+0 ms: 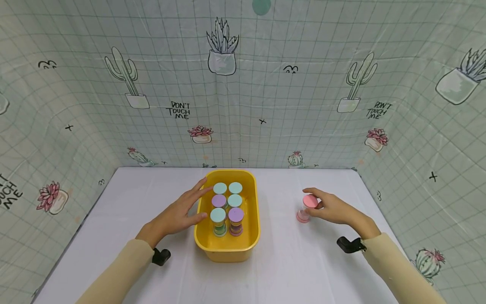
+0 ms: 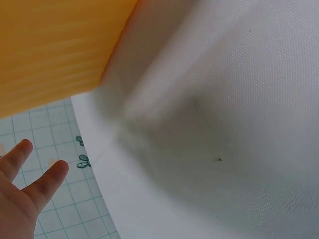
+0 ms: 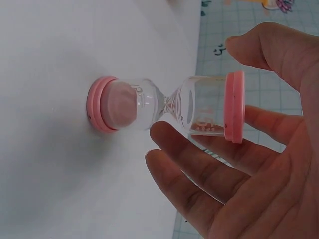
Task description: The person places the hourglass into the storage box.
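A pink-capped hourglass point(image 3: 142, 107) stands upright on the white table, pink sand in its lower bulb. My right hand point(image 1: 334, 208) is around it with relaxed fingers; in the right wrist view the thumb point(image 3: 264, 47) is apart from the pink cap, while the other fingers lie close beside the glass. Whether they touch it, I cannot tell. At the yellow bin point(image 1: 253, 228), my left hand point(image 1: 181, 212) spreads its fingers by the left rim, holding nothing. Inside the bin stand several hourglasses, some with pale teal caps point(image 1: 218, 215), others with purple caps point(image 1: 236, 214).
White cloth covers the table point(image 1: 281, 261). Behind and at both sides hangs a gridded curtain point(image 1: 262, 93) printed with cacti. Each wrist carries a black camera mount, such as the right one point(image 1: 348, 245).
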`<state>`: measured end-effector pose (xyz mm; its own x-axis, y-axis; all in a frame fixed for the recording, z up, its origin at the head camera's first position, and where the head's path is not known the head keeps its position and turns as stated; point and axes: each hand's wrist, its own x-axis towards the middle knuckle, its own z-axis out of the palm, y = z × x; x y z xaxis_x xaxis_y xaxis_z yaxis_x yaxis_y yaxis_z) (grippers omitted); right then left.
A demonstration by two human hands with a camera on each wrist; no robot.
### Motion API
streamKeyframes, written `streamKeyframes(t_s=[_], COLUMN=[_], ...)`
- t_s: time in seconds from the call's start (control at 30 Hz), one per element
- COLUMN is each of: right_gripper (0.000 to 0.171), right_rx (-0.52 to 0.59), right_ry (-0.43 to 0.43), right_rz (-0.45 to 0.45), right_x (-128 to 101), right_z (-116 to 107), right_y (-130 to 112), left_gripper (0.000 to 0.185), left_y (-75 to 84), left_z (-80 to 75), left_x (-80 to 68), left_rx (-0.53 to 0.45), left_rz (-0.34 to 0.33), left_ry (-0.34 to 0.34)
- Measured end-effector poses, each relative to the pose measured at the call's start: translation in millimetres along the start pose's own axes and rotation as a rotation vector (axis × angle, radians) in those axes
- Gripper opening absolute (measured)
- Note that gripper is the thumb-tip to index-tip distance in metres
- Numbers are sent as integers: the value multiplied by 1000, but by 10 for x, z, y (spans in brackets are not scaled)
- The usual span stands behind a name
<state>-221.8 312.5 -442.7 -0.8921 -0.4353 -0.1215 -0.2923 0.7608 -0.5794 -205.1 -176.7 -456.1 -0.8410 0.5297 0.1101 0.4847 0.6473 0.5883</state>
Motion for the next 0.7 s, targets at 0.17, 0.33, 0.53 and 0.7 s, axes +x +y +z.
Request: streamKeyframes(t_s=[0.17,0.33,0.53,0.7], right_gripper=[64,61,59,52], right_rx=[10,21,47,59], right_ry=[2,-10,-18,-10], right_rz=[4,4,13,7], right_x=[4,9,3,7], right_z=[6,13,17,28], right_y=[-2,-8,-24,-30], left_gripper=[72,72,71,71], left_y=[6,16,17,15], left_z=[-2,-8,-4,-4], left_x=[-1,-1,-1,0], left_rx=[3,5,8,10], left_rz=[0,1,5,12], left_ry=[2,4,4,5])
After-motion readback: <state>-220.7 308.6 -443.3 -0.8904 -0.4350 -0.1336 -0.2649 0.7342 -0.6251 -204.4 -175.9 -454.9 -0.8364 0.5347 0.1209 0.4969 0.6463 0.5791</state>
